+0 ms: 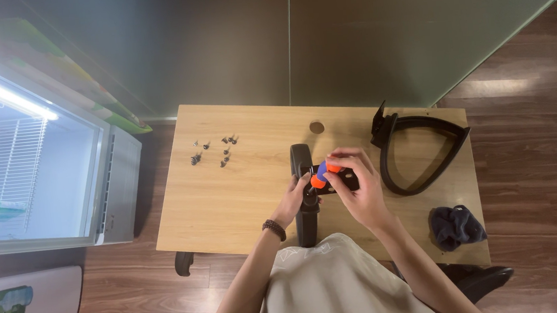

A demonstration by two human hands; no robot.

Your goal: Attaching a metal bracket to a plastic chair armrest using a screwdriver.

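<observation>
Right hand (361,186) is gripping the orange-and-blue screwdriver (321,173), fingers wrapped round the handle from above, tip angled down toward the black armrest (305,195) lying near the table's six o'clock edge. We are judging the overhand hold as a way of pressing down while turning. Left hand (294,199) is closing on the armrest bracket just beside the tip, seemingly steadying the part; a dark bead bracelet (274,229) is sitting on that wrist.

We are noting the wooden table (228,202) with a round cable hole (316,127) at twelve o'clock of the hands. Loose screws (215,151) are lying scattered at ten o'clock, well apart from the work and needing a reach. A second black armrest frame (421,153) is resting at two o'clock, a crumpled dark cloth (456,226) at four o'clock. Nothing is lying between the hands and the screws. An open lit cooler (26,153) is standing off the table at nine o'clock.
</observation>
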